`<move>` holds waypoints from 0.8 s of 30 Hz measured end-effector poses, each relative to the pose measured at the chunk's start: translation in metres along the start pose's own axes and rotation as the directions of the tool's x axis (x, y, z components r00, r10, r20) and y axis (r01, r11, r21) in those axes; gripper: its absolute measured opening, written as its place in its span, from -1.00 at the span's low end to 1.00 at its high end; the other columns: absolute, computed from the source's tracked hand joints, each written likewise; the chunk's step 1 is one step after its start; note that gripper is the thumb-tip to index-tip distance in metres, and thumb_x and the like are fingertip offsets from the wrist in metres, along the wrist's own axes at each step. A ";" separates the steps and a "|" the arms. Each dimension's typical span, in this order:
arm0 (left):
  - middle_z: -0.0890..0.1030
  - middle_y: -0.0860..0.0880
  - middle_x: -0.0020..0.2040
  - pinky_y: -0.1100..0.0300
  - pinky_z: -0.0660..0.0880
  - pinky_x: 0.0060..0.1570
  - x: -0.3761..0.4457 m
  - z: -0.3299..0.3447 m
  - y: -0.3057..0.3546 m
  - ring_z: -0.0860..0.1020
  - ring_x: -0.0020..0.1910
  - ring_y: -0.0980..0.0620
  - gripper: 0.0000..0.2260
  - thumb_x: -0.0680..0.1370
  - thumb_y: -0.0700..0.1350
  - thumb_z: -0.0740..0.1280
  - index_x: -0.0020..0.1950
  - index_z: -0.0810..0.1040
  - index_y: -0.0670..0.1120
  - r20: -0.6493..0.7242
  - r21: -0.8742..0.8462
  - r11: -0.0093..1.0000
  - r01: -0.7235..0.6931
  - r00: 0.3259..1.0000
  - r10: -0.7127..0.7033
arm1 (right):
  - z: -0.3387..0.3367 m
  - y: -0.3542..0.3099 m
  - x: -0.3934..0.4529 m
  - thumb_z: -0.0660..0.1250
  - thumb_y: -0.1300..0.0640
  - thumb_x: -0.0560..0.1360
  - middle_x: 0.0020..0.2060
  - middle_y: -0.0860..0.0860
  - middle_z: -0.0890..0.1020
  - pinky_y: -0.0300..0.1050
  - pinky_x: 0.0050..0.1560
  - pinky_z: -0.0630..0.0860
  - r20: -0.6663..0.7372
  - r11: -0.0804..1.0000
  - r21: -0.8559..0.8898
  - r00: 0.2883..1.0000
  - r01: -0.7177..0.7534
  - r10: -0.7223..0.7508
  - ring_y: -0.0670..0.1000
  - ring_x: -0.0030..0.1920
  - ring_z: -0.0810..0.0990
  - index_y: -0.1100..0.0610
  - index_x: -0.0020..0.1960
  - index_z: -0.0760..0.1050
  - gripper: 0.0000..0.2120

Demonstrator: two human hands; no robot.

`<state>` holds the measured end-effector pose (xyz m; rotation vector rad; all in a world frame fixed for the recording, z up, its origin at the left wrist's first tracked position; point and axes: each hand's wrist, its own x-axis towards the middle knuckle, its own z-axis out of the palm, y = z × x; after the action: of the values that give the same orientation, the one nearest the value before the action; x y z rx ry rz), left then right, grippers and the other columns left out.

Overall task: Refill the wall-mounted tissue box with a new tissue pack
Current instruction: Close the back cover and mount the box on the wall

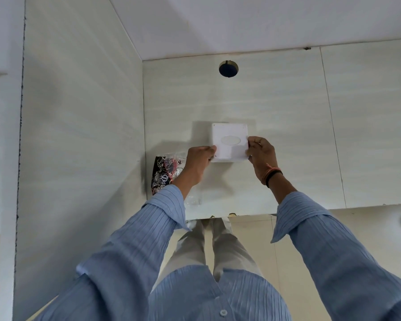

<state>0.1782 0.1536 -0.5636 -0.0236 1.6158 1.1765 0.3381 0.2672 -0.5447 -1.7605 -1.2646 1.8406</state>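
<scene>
Holding: your left hand (198,162) and right hand (262,151) each keep a grip clamped on 1 side edge of the white tissue box (229,142).
Box: on the tiled wall (287,100), oval slot facing you.
Wrapper: printed tissue pack (166,173) behind your left wrist, beside the box.

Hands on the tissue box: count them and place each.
2. The left hand holds the tissue box at its left edge; the right hand holds its right edge.
</scene>
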 end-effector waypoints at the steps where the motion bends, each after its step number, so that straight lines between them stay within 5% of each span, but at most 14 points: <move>1: 0.43 -0.15 -0.23 0.06 0.36 0.00 0.003 0.000 -0.002 0.35 -0.13 -0.07 -0.90 0.49 -0.20 0.44 -0.17 0.60 -0.22 -0.001 0.024 1.000 0.000 1.000 0.000 | 0.001 0.001 0.001 0.18 0.50 0.44 -0.05 0.04 0.66 -0.18 -0.12 0.48 0.003 1.000 -0.009 1.000 0.003 -0.003 -0.06 -0.11 0.57 0.29 0.24 0.52 -0.59; 5: 0.38 -0.10 -0.28 0.07 0.30 -0.03 0.011 0.001 -0.004 0.30 -0.15 -0.05 -0.94 0.44 -0.20 0.38 -0.22 0.57 -0.17 -0.025 0.100 0.995 0.005 1.000 -0.003 | 0.004 0.007 0.007 0.18 0.52 0.40 0.14 0.18 0.67 -0.09 0.02 0.50 0.008 0.999 -0.021 1.000 0.024 -0.024 0.04 0.06 0.60 0.22 0.20 0.53 -0.56; 12: 0.59 -0.11 -0.23 0.13 0.42 -0.02 0.006 -0.002 -0.001 0.49 -0.19 0.00 -0.85 0.45 -0.12 0.45 -0.23 0.68 -0.19 -0.082 0.268 0.961 -0.062 0.993 0.087 | 0.009 0.010 0.006 0.21 0.47 0.41 0.14 0.12 0.67 -0.12 0.10 0.54 -0.033 0.990 -0.135 0.998 0.050 -0.055 0.04 0.14 0.62 0.21 0.22 0.53 -0.57; 15: 0.66 -0.16 0.08 0.11 0.43 0.13 -0.016 -0.013 -0.003 0.57 0.11 -0.15 -0.79 0.52 -0.19 0.44 0.12 0.68 -0.23 -0.207 0.619 0.747 -0.245 0.866 0.455 | 0.015 0.010 -0.007 0.25 0.34 0.48 0.12 0.04 0.63 -0.14 0.14 0.48 -0.176 0.972 -0.233 0.981 0.040 -0.083 0.02 0.11 0.56 0.17 0.22 0.54 -0.66; 17: 0.51 -0.21 0.38 -0.14 0.35 0.32 -0.031 -0.024 -0.010 0.38 0.39 -0.29 -0.62 0.51 -0.07 0.45 0.30 0.60 -0.14 -0.231 0.813 0.558 -0.168 0.786 0.573 | 0.020 0.014 -0.021 0.23 0.31 0.51 0.06 0.03 0.60 -0.19 0.09 0.40 -0.284 0.973 -0.232 0.957 -0.005 -0.062 0.02 0.05 0.52 0.19 0.22 0.54 -0.70; 19: 0.14 -0.20 0.63 -0.36 0.12 0.43 -0.038 -0.039 -0.024 0.04 0.59 -0.35 -0.34 0.46 0.14 0.47 0.52 0.38 0.03 -0.225 0.896 0.444 0.003 0.865 0.449 | 0.028 0.024 -0.037 0.21 0.28 0.50 0.00 0.05 0.60 -0.17 0.08 0.43 -0.319 0.981 -0.182 0.948 -0.069 0.008 0.06 0.00 0.54 0.19 0.18 0.53 -0.72; 21: -0.20 -0.19 0.67 -0.45 -0.06 0.45 -0.041 -0.056 -0.039 -0.23 0.60 -0.38 -0.08 0.41 0.25 0.49 0.64 0.07 0.15 -0.185 0.944 0.315 0.099 0.949 0.256 | 0.036 0.038 -0.048 0.23 0.20 0.42 -0.04 0.07 0.65 0.00 0.11 0.58 -0.282 0.985 -0.124 0.956 -0.124 0.085 0.17 -0.02 0.64 0.10 0.10 0.54 -0.73; 24: -0.11 -0.24 0.65 -0.36 0.24 0.42 -0.041 -0.079 -0.053 -0.05 0.58 -0.41 -0.13 0.48 0.04 0.50 0.64 0.04 0.14 -0.140 0.964 0.249 0.096 0.976 0.165 | 0.044 0.058 -0.057 0.28 0.17 0.38 -0.06 0.12 0.69 0.20 0.08 0.64 -0.185 0.970 -0.167 0.972 -0.174 0.143 0.21 -0.06 0.68 0.07 0.06 0.54 -0.75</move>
<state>0.1674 0.0512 -0.5739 0.7406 2.3183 -0.0462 0.3300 0.1760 -0.5569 -2.1250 -1.2931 1.6538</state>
